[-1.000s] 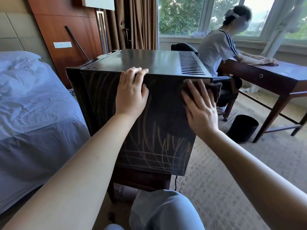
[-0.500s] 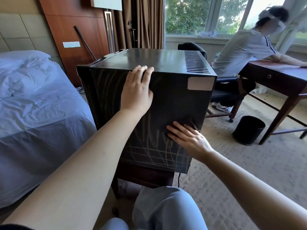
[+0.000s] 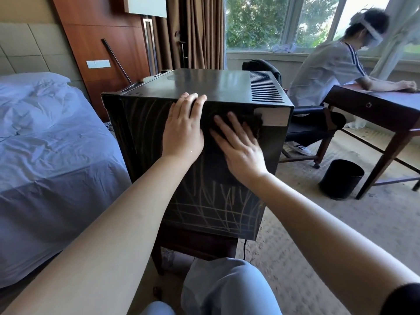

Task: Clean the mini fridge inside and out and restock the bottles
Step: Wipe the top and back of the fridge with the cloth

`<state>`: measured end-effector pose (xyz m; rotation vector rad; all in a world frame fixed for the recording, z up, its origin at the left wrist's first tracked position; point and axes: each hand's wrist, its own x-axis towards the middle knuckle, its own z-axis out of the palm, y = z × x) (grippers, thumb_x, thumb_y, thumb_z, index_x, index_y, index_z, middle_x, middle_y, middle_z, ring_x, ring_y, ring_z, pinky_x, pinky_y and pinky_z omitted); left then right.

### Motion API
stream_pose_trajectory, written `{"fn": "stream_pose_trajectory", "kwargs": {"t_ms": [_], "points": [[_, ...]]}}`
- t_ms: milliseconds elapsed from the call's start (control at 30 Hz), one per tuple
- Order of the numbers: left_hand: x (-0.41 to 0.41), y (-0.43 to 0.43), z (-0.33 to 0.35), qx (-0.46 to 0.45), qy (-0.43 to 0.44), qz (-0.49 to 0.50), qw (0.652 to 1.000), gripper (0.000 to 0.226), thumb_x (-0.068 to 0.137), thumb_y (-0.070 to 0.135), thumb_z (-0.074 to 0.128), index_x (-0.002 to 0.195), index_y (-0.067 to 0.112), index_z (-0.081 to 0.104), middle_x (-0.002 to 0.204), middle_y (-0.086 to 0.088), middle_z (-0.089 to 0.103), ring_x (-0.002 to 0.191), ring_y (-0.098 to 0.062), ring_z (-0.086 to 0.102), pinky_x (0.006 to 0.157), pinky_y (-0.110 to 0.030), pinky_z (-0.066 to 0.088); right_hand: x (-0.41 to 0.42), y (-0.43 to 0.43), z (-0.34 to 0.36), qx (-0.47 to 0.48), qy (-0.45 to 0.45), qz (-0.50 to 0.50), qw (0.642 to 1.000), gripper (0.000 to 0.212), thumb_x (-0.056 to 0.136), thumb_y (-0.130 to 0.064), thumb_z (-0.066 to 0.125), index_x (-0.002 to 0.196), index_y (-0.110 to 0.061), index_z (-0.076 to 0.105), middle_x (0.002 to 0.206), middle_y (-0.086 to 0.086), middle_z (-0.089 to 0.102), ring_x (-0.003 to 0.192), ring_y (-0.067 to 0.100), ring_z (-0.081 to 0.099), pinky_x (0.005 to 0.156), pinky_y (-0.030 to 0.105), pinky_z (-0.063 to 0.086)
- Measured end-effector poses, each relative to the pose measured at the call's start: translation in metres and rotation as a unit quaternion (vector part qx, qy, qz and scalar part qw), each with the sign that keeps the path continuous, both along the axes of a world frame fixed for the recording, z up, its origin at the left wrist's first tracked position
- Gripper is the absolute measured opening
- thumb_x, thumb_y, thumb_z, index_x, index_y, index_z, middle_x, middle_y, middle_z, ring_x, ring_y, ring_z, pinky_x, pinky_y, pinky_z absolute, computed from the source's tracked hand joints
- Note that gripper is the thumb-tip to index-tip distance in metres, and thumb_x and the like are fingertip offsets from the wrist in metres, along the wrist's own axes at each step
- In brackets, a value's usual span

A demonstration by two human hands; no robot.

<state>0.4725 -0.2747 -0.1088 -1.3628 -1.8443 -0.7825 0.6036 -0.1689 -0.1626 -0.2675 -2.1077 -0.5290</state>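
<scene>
Fingers (image 3: 223,127) of my right hand (image 3: 242,151) lie straight and slightly spread, pressing a dark crumpled cloth (image 3: 255,126) flat against the upper part of the side panel facing me. The cloth's edge shows just past the fingertips, beside a white rectangular label (image 3: 276,115) at the top corner. My left hand (image 3: 184,133) lies flat on the same panel just beside the right, holding nothing, with its fingertips resting over the top edge, I judge to brace the box. Both hands work on the black boxy metal mini fridge (image 3: 218,85), which stands on a low dark wooden stool (image 3: 197,243) between the blue-sheeted bed (image 3: 50,144) and the dark wooden desk (image 3: 377,105). I read this as the outside-cleaning step, with the side panel part done. The lower half is crossed with pale, chalky streaks, while the patch around the cloth looks plain dark. The next move, as I see it, calls for firm flat pressure carried down over those streaks while the left hand steadies the box on its narrow stool. The top is glossy, with a block of vent slots (image 3: 266,89) on the right. I cannot see the door face, the inside or any bottles from here.
</scene>
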Motion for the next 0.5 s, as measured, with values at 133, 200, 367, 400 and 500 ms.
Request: {"fn": "stream_pose_trajectory", "kwargs": {"t_ms": [133,200,367,400,500], "points": [[0.001,-0.003,0.000,-0.015,-0.003,0.002,1.000,0.065,0.078,-0.004,0.055,0.141,0.008,0.041,0.141,-0.015,0.043,0.139,-0.032,0.032,0.115,-0.043,0.027,0.003,0.003,-0.056,0.044,-0.190,0.029,0.980,0.053,0.090,-0.003,0.043,0.141,-0.015,0.047,0.156,0.005,0.030,0.147,0.023,0.013,0.121,0.036,0.005],[0.001,-0.003,-0.001,-0.017,-0.002,0.005,1.000,0.067,0.077,-0.004,0.056,0.141,0.007,0.041,0.141,-0.015,0.043,0.138,-0.032,0.033,0.115,-0.043,0.028,0.021,0.007,-0.079,0.061,-0.265,0.033,0.962,0.053,0.089,-0.006,0.038,0.140,-0.016,0.048,0.156,0.003,0.029,0.147,0.022,0.016,0.120,0.036,0.011],[0.002,-0.004,0.000,-0.024,-0.007,0.008,1.000,0.067,0.076,-0.002,0.058,0.141,0.006,0.040,0.142,-0.016,0.043,0.138,-0.033,0.033,0.115,-0.042,0.029,0.081,0.027,-0.094,0.046,-0.312,0.014,0.949,0.052,0.090,-0.009,0.034,0.138,-0.019,0.051,0.154,0.000,0.033,0.145,0.021,0.021,0.117,0.037,0.024],[0.004,-0.005,0.001,-0.028,-0.014,0.010,0.999,0.068,0.077,-0.001,0.058,0.142,0.007,0.039,0.143,-0.016,0.041,0.139,-0.032,0.031,0.115,-0.042,0.028,0.089,0.031,-0.088,0.045,-0.308,0.014,0.950,0.052,0.090,-0.008,0.033,0.138,-0.018,0.052,0.154,0.000,0.034,0.145,0.022,0.022,0.117,0.038,0.025],[0.017,-0.012,0.000,-0.050,-0.041,0.019,0.998,0.070,0.080,0.002,0.059,0.145,0.006,0.034,0.150,-0.015,0.033,0.141,-0.031,0.027,0.116,-0.042,0.026,0.106,0.033,-0.070,0.020,-0.266,0.009,0.964,0.051,0.090,-0.005,0.032,0.133,-0.017,0.057,0.148,0.002,0.043,0.142,0.024,0.032,0.112,0.042,0.034]]}}
